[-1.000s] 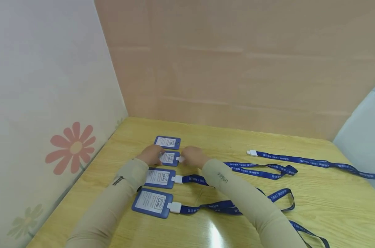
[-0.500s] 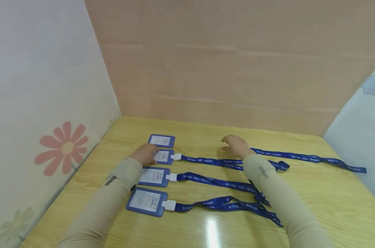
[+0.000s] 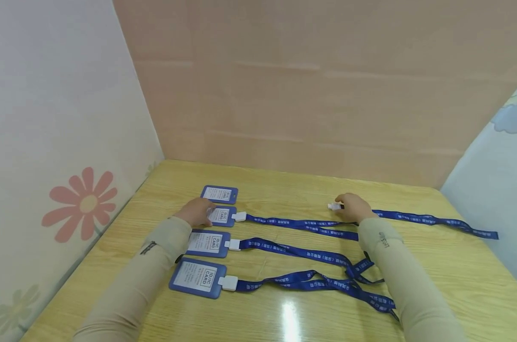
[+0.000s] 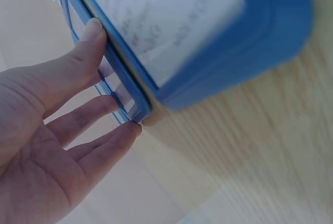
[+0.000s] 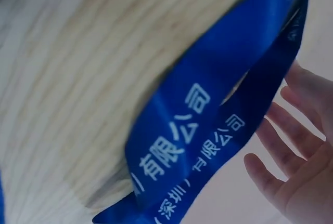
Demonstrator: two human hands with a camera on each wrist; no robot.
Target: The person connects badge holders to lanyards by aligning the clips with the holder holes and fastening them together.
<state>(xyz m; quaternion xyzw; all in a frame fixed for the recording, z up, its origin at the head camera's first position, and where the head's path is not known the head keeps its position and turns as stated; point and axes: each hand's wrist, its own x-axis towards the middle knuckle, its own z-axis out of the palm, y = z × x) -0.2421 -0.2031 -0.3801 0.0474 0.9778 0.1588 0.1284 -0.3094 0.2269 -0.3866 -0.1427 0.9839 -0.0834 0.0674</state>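
Note:
Blue ID card holders with white inserts lie in a column at the table's left. My left hand holds the second holder from the back, thumb on one long edge and fingers on the opposite edge in the left wrist view. A white clip joins this holder to a blue printed lanyard. My right hand is over the rearmost lanyard, fingertips just behind its white clip. In the right wrist view its fingers look spread; a strap hides some tips.
The rearmost card holder has no lanyard on it. Two nearer holders, the third and the front one, have lanyards clipped on, running right across the wooden table. Walls stand at the left, back and right.
My right hand has let go at the second holder's clip and moved right to the rearmost lanyard's clip. My left hand has stayed at the second holder. The view has shifted slightly.

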